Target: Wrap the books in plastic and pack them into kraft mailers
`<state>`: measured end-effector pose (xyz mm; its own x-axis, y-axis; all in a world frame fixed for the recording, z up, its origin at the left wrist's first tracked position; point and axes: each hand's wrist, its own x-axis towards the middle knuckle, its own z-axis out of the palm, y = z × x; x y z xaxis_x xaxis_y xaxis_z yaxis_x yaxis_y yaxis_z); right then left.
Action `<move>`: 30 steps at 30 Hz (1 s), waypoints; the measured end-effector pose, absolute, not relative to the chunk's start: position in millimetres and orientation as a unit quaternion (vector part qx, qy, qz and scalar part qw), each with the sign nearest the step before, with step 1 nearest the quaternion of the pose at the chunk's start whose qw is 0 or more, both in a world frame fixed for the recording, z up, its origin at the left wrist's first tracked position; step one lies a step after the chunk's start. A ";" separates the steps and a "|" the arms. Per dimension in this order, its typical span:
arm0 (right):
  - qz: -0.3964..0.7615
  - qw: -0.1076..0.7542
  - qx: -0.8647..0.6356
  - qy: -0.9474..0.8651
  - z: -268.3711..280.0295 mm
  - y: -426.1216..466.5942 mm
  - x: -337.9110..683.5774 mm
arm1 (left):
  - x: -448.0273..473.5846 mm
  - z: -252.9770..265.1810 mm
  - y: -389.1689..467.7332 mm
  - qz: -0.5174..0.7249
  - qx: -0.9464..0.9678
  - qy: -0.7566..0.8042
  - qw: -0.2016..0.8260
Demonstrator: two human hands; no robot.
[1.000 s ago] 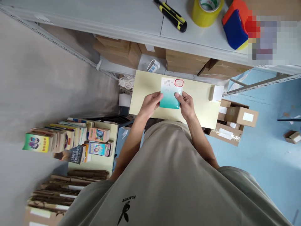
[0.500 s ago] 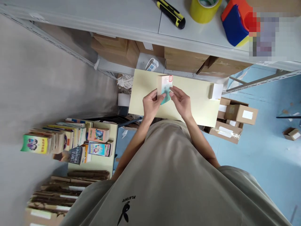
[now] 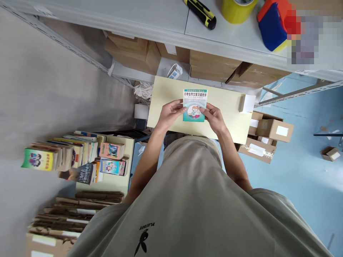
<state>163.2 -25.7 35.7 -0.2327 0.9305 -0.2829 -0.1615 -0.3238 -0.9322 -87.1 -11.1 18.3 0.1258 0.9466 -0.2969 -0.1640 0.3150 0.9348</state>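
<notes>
A small paperback book (image 3: 193, 96) with a white and teal cover is held above the pale yellow table (image 3: 230, 123). Its front cover faces me, showing Chinese characters and a cartoon child in an oval. My left hand (image 3: 170, 113) grips the book's left edge, thumb on the cover and fingers behind. On the opposite edge, my right hand (image 3: 213, 117) pinches it the same way, its thumb over the picture. The fingertips behind the book are hidden. A small white box (image 3: 248, 104) stands at the table's right end.
A grey shelf (image 3: 150, 21) beyond the table carries a box cutter (image 3: 202, 14), yellow tape (image 3: 237, 12) and a blue-orange tape dispenser (image 3: 272, 30). Stacked books (image 3: 80, 150) and flattened cardboard (image 3: 69, 221) stand at left. Cardboard boxes (image 3: 273, 130) lie on the floor at right.
The book has turned from its angled back and page edge to its front cover. Both hands have moved apart to its opposite edges. The view has shifted slightly.
</notes>
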 end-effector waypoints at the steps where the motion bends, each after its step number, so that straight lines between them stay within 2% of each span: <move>1: 0.663 0.411 -0.464 -0.421 37.2 -25.3 163.3 | -86.6 22.3 -12.4 0.440 0.398 0.500 0.631; 8: 0.562 0.453 -0.446 -0.529 43.1 -16.8 170.5 | -89.0 52.2 -17.6 0.482 0.504 0.491 0.522; 14: 0.539 0.429 -0.435 -0.580 44.3 -21.9 178.1 | -95.2 38.5 -23.6 0.498 0.576 0.447 0.469; 24: 0.532 0.390 -0.503 -0.558 44.8 -30.0 181.4 | -112.5 32.1 -33.9 0.417 0.571 0.462 0.536; 30: 0.605 0.372 -0.499 -0.497 50.7 -28.3 170.8 | -105.5 42.4 -34.5 0.394 0.529 0.508 0.555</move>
<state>170.8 -28.3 50.7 -0.2250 0.9458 -0.2343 0.0460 -0.2298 -0.9721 -105.5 -34.5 42.4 0.1750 0.9735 -0.1473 0.0995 0.1314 0.9863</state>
